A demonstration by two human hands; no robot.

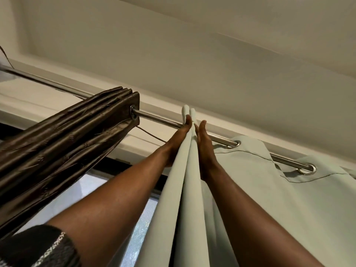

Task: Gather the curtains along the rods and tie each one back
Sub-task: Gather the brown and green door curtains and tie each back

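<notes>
Rod: a shiny metal rod (159,118) runs across the view from the 10 o'clock edge down towards 4 o'clock, just under the white ceiling (192,45).
Brown curtain: a glossy brown curtain (77,128) is bunched in tight folds on the rod at 9 o'clock from the hands. The rod passes through its end ring (133,112).
Green curtain: a pale green curtain (289,189) hangs on the same rod from the centre out to 4 o'clock. Its leading folds are pushed together into a narrow upright bundle at the centre, and the rest lies looser and wider.
Rings: the rod threads a near ring (236,144) and a far ring (308,169) in the looser green cloth, both at 4 o'clock from the hands.
Left hand: the left hand (179,137) lies flat with straight fingers against the 9 o'clock side of the green bundle, fingertips up at the rod.
Right hand: the right hand (205,149) lies flat with straight fingers against the 3 o'clock side of the bundle. The two palms press the folds between them, and neither hand is curled round the cloth.
Cord: a thin cord (152,134) sags from the brown curtain towards the left hand.
Window: a window (86,191) shows between the two curtains, at 7 o'clock from the hands.
Sleeve: a dark patterned sleeve (38,247) sits on the left arm at the 7 o'clock corner.
</notes>
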